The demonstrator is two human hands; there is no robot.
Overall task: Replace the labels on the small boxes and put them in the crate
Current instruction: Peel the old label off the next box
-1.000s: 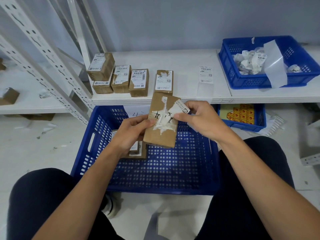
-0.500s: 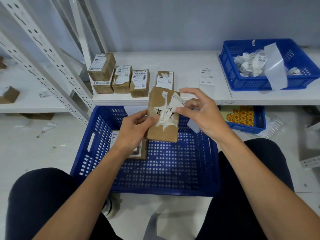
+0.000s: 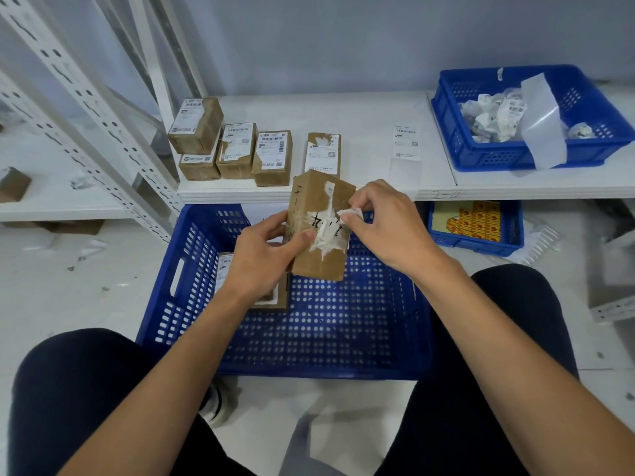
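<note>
A small brown cardboard box (image 3: 321, 262) with torn white label remnants and black handwriting is held above the big blue crate (image 3: 178, 269). My left hand (image 3: 264, 257) grips its left side, thumb pressed on the front. My right hand (image 3: 385, 225) pinches a torn white label scrap (image 3: 352, 214) at the box's right edge. One labelled box (image 3: 223, 269) lies in the crate, mostly hidden under my left hand. Several labelled boxes (image 3: 271, 156) stand on the white shelf (image 3: 371, 132).
A loose new label (image 3: 405, 142) lies on the shelf. A blue bin (image 3: 481, 156) at the right holds crumpled label scraps. Below it, a small blue tray (image 3: 477, 243) holds yellow-red stickers. A perforated shelf post (image 3: 103, 146) stands at left. My knees flank the crate.
My right hand let go of the label strip half a second ago, then came back and now pinches a torn scrap at the box's right edge. The box tilted slightly.
</note>
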